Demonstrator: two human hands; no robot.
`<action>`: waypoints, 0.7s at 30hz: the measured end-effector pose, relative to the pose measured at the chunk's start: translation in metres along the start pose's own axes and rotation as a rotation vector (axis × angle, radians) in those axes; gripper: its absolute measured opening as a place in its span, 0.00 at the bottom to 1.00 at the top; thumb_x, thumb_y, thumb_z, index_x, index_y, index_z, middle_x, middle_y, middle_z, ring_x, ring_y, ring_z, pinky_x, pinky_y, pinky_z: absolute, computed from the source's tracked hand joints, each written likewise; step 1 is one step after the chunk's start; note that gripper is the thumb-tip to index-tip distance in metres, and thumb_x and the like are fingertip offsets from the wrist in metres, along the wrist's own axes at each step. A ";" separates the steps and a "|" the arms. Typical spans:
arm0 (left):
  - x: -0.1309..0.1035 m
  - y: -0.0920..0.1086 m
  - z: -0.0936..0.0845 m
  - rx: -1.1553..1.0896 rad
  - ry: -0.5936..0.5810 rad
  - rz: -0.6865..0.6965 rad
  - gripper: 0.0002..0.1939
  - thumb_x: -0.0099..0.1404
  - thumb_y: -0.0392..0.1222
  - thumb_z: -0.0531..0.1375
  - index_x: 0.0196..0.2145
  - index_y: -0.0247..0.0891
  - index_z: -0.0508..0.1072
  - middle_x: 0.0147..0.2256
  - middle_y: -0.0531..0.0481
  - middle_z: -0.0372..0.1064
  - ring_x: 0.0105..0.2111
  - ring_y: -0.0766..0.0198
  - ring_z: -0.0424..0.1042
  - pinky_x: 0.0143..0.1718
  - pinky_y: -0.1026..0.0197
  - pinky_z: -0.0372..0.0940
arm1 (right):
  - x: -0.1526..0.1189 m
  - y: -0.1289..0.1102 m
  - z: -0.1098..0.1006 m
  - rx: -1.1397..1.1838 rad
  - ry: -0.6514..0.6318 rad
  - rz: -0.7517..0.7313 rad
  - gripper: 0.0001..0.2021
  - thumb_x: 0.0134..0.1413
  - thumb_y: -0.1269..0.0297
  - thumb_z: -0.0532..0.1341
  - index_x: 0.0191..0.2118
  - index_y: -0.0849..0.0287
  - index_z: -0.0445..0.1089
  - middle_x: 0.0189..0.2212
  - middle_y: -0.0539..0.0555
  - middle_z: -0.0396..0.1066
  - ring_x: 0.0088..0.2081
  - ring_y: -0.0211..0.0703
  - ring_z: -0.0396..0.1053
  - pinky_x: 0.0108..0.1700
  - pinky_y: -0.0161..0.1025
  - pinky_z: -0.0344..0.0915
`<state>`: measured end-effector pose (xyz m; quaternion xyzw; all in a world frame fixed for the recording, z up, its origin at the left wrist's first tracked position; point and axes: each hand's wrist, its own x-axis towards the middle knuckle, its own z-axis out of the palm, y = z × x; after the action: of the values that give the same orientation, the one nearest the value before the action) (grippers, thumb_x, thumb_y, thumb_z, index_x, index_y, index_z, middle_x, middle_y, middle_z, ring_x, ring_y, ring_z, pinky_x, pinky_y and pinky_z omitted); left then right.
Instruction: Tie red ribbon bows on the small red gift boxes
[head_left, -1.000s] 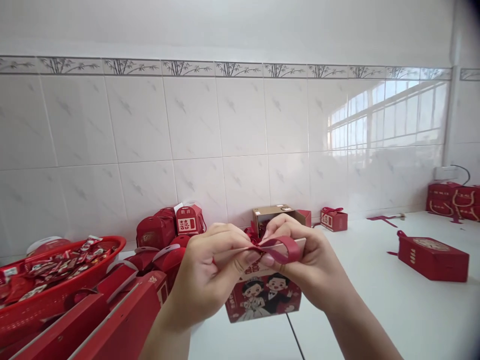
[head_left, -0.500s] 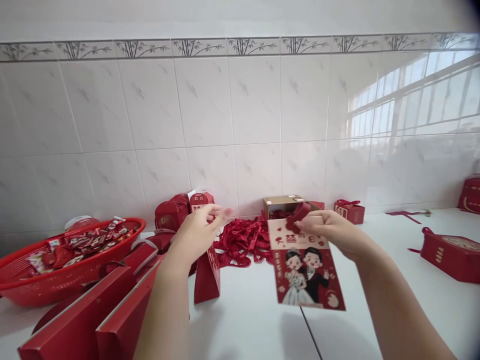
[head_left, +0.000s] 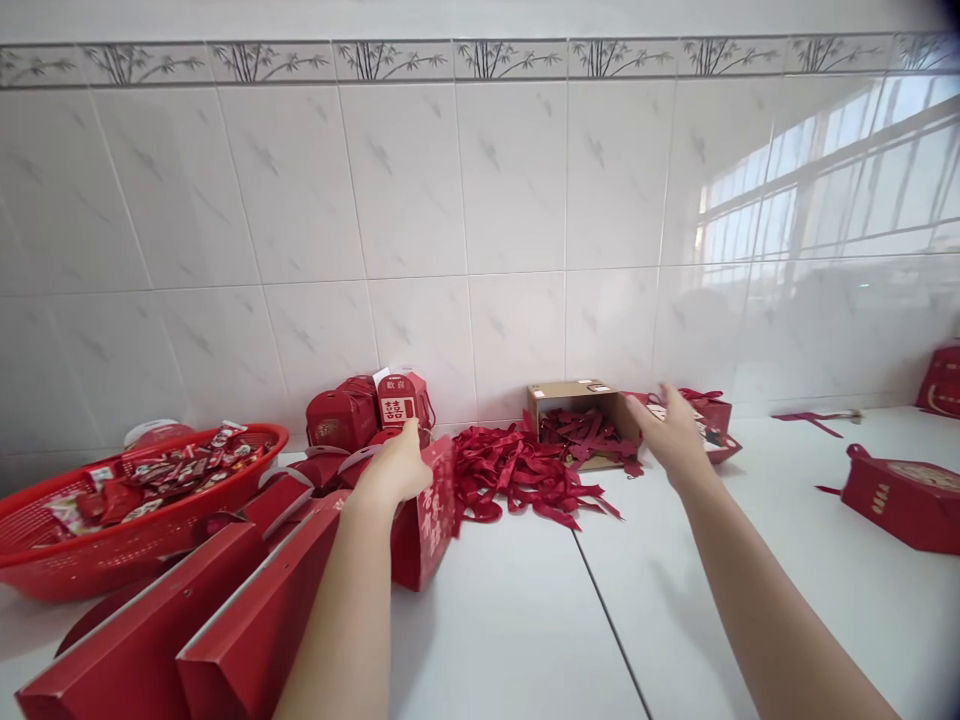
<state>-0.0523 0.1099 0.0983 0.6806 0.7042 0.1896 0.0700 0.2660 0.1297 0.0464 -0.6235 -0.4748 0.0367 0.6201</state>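
My left hand [head_left: 396, 474] grips the upper part of a red paper gift box [head_left: 426, 530] with pale lettering on its side. The box is slightly tilted, and its fingers are partly hidden behind it. My right hand [head_left: 670, 438] is open, fingers spread, at the back right. Just behind it lies a red printed gift box [head_left: 725, 452], mostly covered by the hand. Between the hands is a heap of dark red ribbons [head_left: 510, 470]. An open cardboard box [head_left: 546, 397] holds more dark red ribbon pieces.
A red plastic basket [head_left: 90, 555] of wrapped sweets stands at the left. Large red boxes [head_left: 247, 620] fill the front left, and small red boxes [head_left: 341, 415] stand by the tiled wall. Another red box [head_left: 904, 510] lies at the right. A seam crosses the white tabletop [head_left: 517, 630].
My right hand has moved back and right and let go of the couple-printed gift box there. My left hand has come down onto the lettered red box, which has turned slightly.
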 end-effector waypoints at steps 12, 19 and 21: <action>-0.064 0.067 -0.012 -1.127 -0.051 0.508 0.44 0.58 0.38 0.63 0.64 0.51 0.42 0.34 0.53 0.72 0.32 0.64 0.74 0.33 0.60 0.69 | -0.069 -0.086 -0.001 1.006 -0.683 0.097 0.30 0.44 0.59 0.69 0.55 0.51 0.62 0.43 0.53 0.69 0.39 0.41 0.72 0.42 0.41 0.71; -0.060 0.078 -0.002 -1.183 0.012 0.435 0.14 0.58 0.51 0.62 0.33 0.37 0.70 0.26 0.53 0.69 0.26 0.66 0.70 0.28 0.65 0.66 | -0.070 -0.089 0.002 1.148 -0.546 0.117 0.24 0.38 0.61 0.72 0.44 0.53 0.68 0.33 0.48 0.71 0.32 0.38 0.72 0.34 0.37 0.70; -0.056 0.078 0.001 -1.165 0.053 0.407 0.14 0.57 0.52 0.62 0.31 0.38 0.68 0.23 0.55 0.67 0.24 0.67 0.69 0.26 0.66 0.65 | -0.074 -0.088 0.008 1.122 -0.543 0.178 0.22 0.38 0.59 0.72 0.41 0.55 0.68 0.31 0.49 0.73 0.30 0.39 0.71 0.32 0.37 0.69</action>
<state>0.0244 0.0551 0.1165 0.6464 0.3425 0.5695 0.3749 0.1722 0.0696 0.0758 -0.2090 -0.4700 0.4887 0.7047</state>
